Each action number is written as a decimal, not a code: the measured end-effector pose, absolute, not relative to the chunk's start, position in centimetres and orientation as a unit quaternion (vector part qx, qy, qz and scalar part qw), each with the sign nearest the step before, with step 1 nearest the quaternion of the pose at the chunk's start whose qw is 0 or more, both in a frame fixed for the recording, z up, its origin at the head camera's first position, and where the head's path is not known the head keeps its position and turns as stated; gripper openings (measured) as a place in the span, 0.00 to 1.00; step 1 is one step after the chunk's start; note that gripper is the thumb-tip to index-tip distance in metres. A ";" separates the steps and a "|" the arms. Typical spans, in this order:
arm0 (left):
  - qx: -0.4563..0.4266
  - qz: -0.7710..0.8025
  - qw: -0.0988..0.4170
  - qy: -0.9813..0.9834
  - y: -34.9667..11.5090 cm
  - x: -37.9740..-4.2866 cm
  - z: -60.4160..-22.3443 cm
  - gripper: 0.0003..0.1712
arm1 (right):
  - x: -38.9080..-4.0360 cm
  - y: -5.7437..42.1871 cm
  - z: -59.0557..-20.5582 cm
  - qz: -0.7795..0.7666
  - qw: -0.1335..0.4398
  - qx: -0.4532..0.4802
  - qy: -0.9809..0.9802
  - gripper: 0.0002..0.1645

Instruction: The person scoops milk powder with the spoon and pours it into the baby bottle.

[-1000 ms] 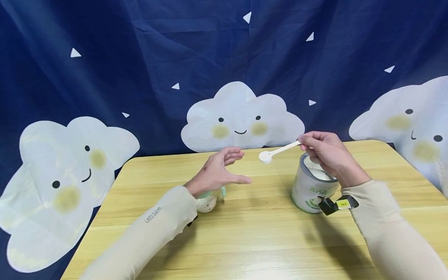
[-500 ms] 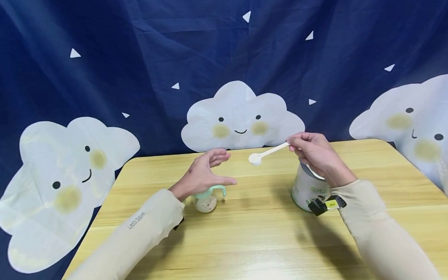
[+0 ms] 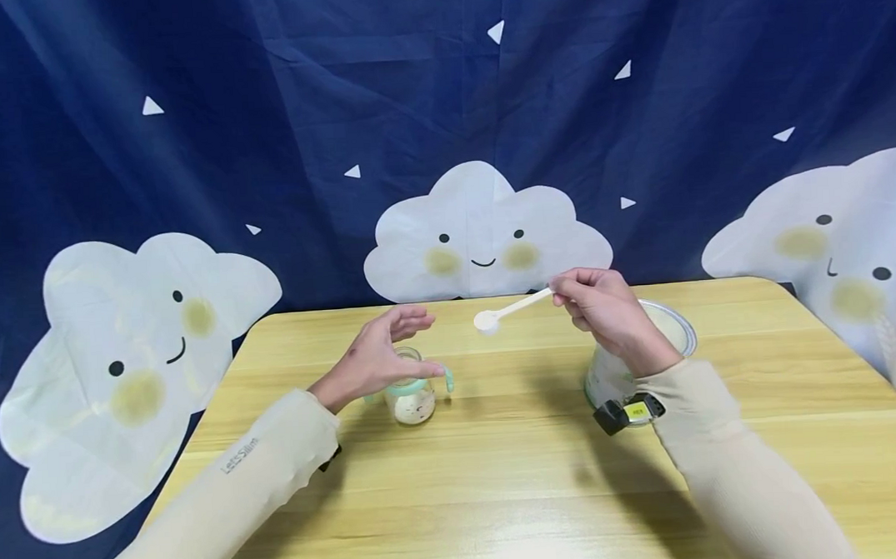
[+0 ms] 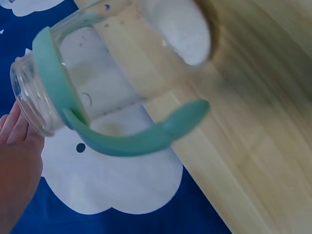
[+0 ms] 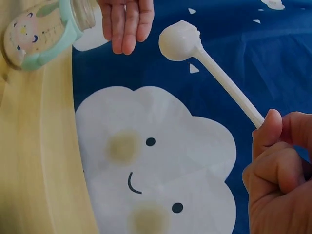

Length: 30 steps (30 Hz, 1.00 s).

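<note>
Near the mouth of the bottle [image 3: 413, 404], the person's left hand [image 3: 376, 355] has thumb and fingers spread apart. Right of the bottle, the right hand [image 3: 601, 308] pinches the raised white scoop [image 3: 487, 321]; the can [image 3: 608, 377] stands farther right.

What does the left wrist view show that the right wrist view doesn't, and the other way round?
Only the left wrist view clearly shows white stuff gathered at the bottom of the bottle. Only the right wrist view shows the right hand pinching the spoon. Both share the bottle, the left hand, the table and the curtain.
</note>
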<state>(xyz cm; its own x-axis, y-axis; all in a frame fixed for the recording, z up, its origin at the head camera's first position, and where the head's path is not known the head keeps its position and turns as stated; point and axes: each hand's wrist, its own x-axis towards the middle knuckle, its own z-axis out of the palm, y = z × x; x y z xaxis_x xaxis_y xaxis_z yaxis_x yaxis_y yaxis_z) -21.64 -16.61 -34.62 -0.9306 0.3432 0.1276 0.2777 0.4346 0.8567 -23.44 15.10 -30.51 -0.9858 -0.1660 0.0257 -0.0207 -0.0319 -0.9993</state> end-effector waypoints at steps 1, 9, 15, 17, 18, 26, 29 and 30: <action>0.183 0.497 0.029 0.848 -16.8 -21.6 -34.7 0.48 | -23.5 14.9 -30.6 -0.714 0.051 -0.066 0.695 0.13; 0.179 0.505 0.021 0.844 -18.0 -21.1 -35.3 0.47 | -23.8 12.8 -30.9 -0.710 0.056 -0.069 0.698 0.08; 0.178 0.505 0.024 0.844 -18.7 -21.0 -35.8 0.47 | -24.0 11.5 -31.3 -0.711 0.065 -0.070 0.696 0.06; 0.178 0.501 0.023 0.847 -18.9 -21.0 -36.0 0.46 | -24.1 11.1 -31.4 -0.713 0.067 -0.067 0.695 0.06; 0.178 0.498 0.021 0.848 -19.0 -21.0 -36.0 0.46 | -24.1 10.9 -31.5 -0.713 0.068 -0.066 0.694 0.06; 0.165 0.489 0.022 0.856 -19.5 -20.7 -36.8 0.48 | -24.2 9.3 -32.0 -0.716 0.073 -0.062 0.692 0.06; 0.160 0.485 0.019 0.860 -19.5 -20.6 -37.2 0.47 | -24.1 8.6 -32.2 -0.715 0.079 -0.064 0.692 0.06; 0.159 0.483 0.018 0.861 -19.5 -20.6 -37.3 0.47 | -24.1 8.3 -32.2 -0.716 0.081 -0.064 0.690 0.06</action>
